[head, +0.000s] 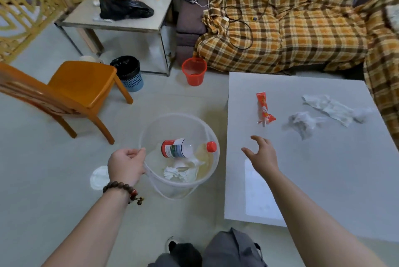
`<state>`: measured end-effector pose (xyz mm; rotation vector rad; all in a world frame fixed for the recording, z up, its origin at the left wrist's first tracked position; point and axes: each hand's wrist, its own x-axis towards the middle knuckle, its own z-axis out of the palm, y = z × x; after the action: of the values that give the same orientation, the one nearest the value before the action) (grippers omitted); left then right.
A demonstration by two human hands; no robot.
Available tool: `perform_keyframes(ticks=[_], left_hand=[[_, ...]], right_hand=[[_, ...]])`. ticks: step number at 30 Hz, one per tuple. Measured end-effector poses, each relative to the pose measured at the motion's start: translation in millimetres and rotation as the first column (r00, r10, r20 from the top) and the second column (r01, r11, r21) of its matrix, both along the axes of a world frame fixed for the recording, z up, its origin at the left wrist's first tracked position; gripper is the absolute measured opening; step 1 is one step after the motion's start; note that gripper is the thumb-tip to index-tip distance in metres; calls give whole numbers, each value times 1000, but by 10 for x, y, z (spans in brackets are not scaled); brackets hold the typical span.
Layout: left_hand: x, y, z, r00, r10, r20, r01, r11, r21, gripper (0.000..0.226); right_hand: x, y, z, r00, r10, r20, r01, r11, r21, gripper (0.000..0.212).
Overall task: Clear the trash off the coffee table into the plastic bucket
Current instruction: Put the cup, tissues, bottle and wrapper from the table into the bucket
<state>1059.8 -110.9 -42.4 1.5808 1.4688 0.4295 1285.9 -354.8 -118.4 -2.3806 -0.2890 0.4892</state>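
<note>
My left hand (126, 164) grips the left rim of a clear plastic bucket (172, 120), held above the floor left of the white coffee table (323, 180). Inside the bucket lie a plastic bottle (183, 148) with a red cap and some crumpled tissue (179, 172). My right hand (262, 154) hovers open over the table's left part, fingers spread, holding nothing. Farther on the table lie a red snack wrapper (263, 108), a crumpled clear wrapper (302, 122) and a crumpled white tissue (336, 108).
An orange wooden chair (79, 85) stands to the left. A red bucket (193, 71) and a blue bin with a black liner (129, 73) sit on the floor beyond. A sofa under a plaid blanket (291, 25) borders the table. A white lid (99, 177) lies on the floor.
</note>
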Motion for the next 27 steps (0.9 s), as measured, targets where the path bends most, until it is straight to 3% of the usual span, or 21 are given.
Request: perform_keyframes(ticks=[13,27], left_hand=[[1350,1005,-109,973,-230,2,230,973,21,31],[4691,1701,-33,852,-520,-61,524,850,55,20]], right_hand=[[307,145,-238,960,-279,-19,278,959,-51,45],[2422,799,-676,832,-538,-138,533,843,-76,40]])
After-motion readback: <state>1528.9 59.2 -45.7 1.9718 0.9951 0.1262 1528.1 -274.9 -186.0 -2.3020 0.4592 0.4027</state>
